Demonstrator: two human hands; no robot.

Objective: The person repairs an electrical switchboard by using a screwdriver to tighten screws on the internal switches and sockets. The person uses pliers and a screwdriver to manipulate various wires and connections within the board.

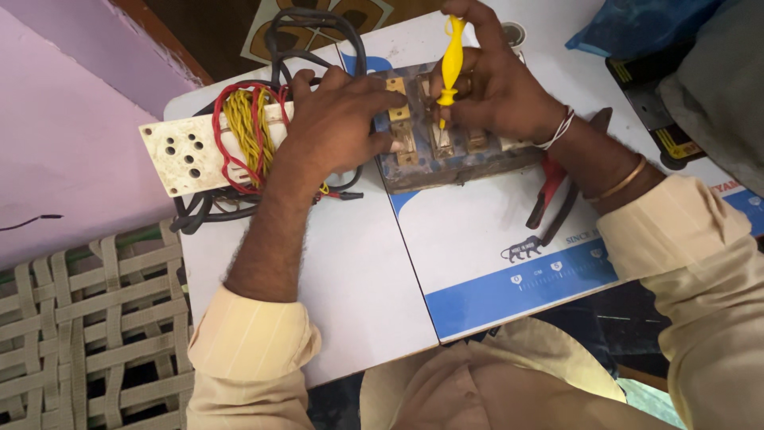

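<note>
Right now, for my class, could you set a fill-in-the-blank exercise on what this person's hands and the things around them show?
1. The right hand holds a screwdriver with a ____ handle.
2. The left hand presses on the dark board that carries ____-coloured switch parts.
3. The bundle of wires on the white socket plate is red and ____.
4. The pliers under the right forearm have ____ handles.

Missing words: yellow; brass; yellow; red

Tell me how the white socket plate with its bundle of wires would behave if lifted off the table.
The white socket plate looks rigid, so it would probably lift flat. The red and yellow wires coiled on it look bendy and would likely sag or spring loose. The black cable beneath probably trails and drags, so the load may feel lopsided.
</note>
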